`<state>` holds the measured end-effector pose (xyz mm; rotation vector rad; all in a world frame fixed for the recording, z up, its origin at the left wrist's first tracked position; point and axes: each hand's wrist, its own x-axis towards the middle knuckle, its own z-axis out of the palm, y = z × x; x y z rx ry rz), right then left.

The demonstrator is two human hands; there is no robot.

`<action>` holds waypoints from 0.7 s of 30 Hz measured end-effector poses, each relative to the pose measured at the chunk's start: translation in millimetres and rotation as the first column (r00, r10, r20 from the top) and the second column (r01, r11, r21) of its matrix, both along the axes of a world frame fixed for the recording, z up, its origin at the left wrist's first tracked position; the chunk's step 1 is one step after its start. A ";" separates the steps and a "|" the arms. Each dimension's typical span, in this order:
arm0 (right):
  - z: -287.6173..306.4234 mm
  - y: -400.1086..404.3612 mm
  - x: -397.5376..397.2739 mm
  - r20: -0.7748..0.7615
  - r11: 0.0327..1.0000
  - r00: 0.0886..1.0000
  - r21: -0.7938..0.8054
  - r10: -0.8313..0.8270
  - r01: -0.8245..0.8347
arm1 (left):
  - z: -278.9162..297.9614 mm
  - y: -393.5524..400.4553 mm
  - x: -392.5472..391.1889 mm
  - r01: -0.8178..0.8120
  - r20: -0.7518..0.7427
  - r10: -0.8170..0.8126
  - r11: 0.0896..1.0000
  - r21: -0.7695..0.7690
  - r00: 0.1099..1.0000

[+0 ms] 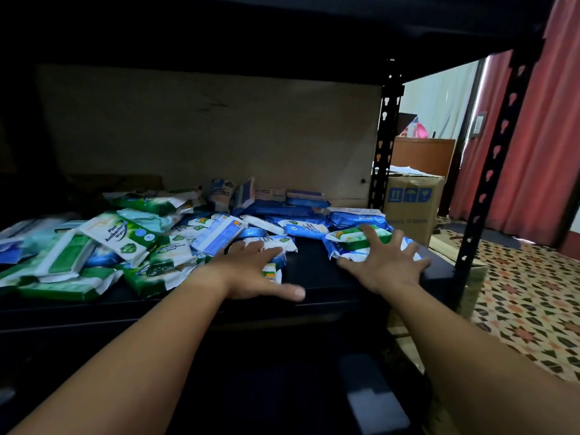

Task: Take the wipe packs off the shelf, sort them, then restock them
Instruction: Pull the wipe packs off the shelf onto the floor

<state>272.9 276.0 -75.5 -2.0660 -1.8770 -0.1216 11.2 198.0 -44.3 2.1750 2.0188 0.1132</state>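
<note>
Several wipe packs lie jumbled on a black shelf [314,255]: green and white ones [122,233] at the left, blue ones [288,211] toward the back and right. My left hand [254,271] lies flat with fingers spread on a small white and blue pack [276,246] in the middle. My right hand [386,262] rests with spread fingers over a green and white pack [351,237] that sits on blue packs near the shelf's right end.
A black slotted upright [489,171] stands at the shelf's right front corner, another [384,146] at the back. Behind are a cardboard box [411,205], a brown cabinet [423,155] and red curtains [539,136]. Patterned floor [518,302] lies to the right.
</note>
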 end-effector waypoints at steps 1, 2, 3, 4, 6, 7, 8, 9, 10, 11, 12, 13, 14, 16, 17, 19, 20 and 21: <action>-0.1 -3.1 -0.4 -0.002 1.000 1.000 0.000 0.010 -0.010 | -1.7 -1.1 -2.2 0.026 -0.037 -0.028 0.998 -0.055 0.999; -0.4 -5.7 -1.0 -0.004 1.000 1.000 0.001 0.019 -0.019 | -2.5 -1.9 -3.4 0.041 -0.069 -0.047 0.996 -0.080 0.997; -0.7 -7.9 -1.6 -0.004 1.000 1.000 0.004 0.027 -0.027 | -3.5 -0.9 -3.7 0.050 -0.102 -0.058 0.996 -0.079 0.993; -1.1 -9.9 -2.1 -0.003 0.999 0.999 0.008 0.032 -0.032 | -4.0 -0.6 -2.9 0.054 -0.143 -0.062 0.997 -0.059 0.988; -2.2 -11.7 -3.1 0.005 0.999 0.999 0.017 0.039 -0.040 | -5.5 0.3 -0.4 0.055 -0.221 -0.052 0.998 0.007 0.974; -2.4 -12.6 -3.2 0.011 0.999 0.999 0.021 0.045 -0.045 | -6.3 0.3 1.1 0.053 -0.251 -0.043 0.998 0.033 0.967; -2.7 -13.2 -3.4 0.015 0.998 0.999 0.028 0.051 -0.051 | -6.3 0.6 2.5 0.047 -0.270 -0.033 0.998 0.046 0.962; -2.9 -14.2 -3.5 0.018 0.998 0.998 0.038 0.056 -0.057 | -5.9 1.5 4.3 0.038 -0.283 -0.024 0.998 0.045 0.959; -3.5 -15.4 -3.6 0.021 0.997 0.998 0.049 0.061 -0.062 | -4.5 2.7 6.6 0.025 -0.291 -0.015 0.999 0.030 0.957; -4.2 -16.9 -4.0 0.026 0.996 0.998 0.058 0.065 -0.066 | -2.2 3.8 9.5 0.009 -0.293 -0.006 1.000 0.008 0.956; -5.2 -18.6 -4.5 0.031 0.995 0.997 0.065 0.068 -0.070 | 0.8 4.9 13.0 -0.008 -0.282 0.002 1.000 -0.021 0.959; -6.0 -20.2 -5.4 0.034 0.995 0.997 0.071 0.073 -0.075 | 4.1 5.9 16.7 -0.024 -0.253 0.010 0.998 -0.053 0.967; -6.7 -22.1 -6.6 0.033 0.994 0.996 0.078 0.078 -0.081 | 7.6 6.3 20.5 -0.036 -0.214 0.018 0.996 -0.081 0.977; -6.6 -27.3 -9.1 0.030 0.991 0.996 0.093 0.089 -0.091 | 13.1 5.7 27.4 -0.053 -0.152 0.035 0.992 -0.116 0.988; -6.0 -30.5 -10.0 0.035 0.990 0.995 0.101 0.094 -0.097 | 15.5 4.4 30.1 -0.060 -0.140 0.041 0.989 -0.132 0.989; -5.1 -37.2 -10.3 0.071 0.987 0.992 0.113 0.107 -0.115 | 18.8 2.4 32.9 -0.067 -0.131 0.046 0.984 -0.164 0.990; -4.2 -40.5 -9.0 0.091 0.985 0.989 0.114 0.120 -0.130 | 19.6 1.7 33.5 -0.068 -0.128 0.046 0.982 -0.176 0.991; -2.5 -43.5 -6.5 0.107 0.983 0.984 0.108 0.140 -0.151 | 19.9 0.5 33.9 -0.068 -0.129 0.045 0.981 -0.184 0.991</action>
